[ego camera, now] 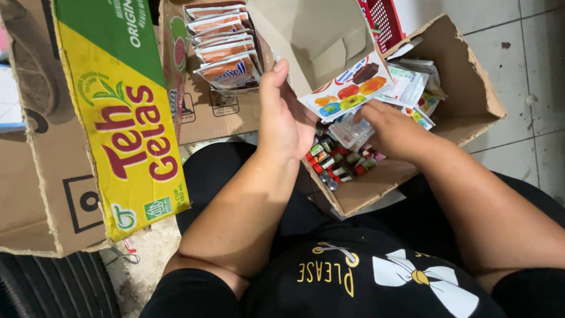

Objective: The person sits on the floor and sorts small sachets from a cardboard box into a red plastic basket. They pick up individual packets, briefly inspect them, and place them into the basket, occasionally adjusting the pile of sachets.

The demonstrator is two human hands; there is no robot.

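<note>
A: Two hands work in the torn brown cardboard box (471, 100) in the head view; how far along?

B: Midway, I judge. The left hand (282, 118) holds the white fruit-printed packet (347, 88), thumb out. The right hand (391, 132) reaches among the small bottles (335, 162); its grip is hidden. Orange sachets (226, 50) already stand stacked in the neighbouring carton.

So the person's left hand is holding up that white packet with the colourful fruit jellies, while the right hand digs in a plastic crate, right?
Not quite. The head view shows the right hand digging in a torn cardboard box, not a plastic crate. The rest holds: the left hand holds up the white packet with colourful fruit jellies.
</note>
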